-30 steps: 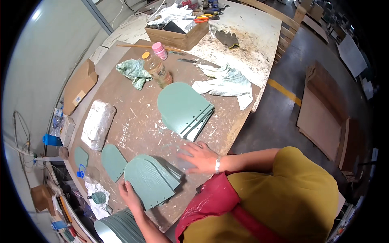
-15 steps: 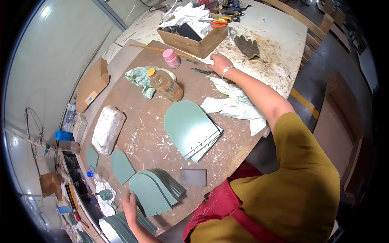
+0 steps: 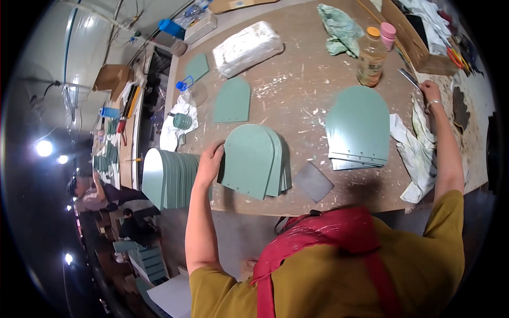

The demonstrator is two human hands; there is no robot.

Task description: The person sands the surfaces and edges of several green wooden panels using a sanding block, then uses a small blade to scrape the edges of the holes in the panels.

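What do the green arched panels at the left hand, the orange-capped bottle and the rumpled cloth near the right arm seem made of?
Green panels: perhaps painted wood or board, satin; stiff, flat, evenly coloured. Bottle: probably glossy plastic, though glass is possible; it looks see-through. Cloth: apparently matt fabric, judging by its soft folds.

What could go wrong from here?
The slim tool at the right hand might nick it if the edge is sharp. The fanned green panels at the left hand could slide and scratch one another. The orange-capped bottle, standing close behind the other panel stack, might tip onto it if bumped.
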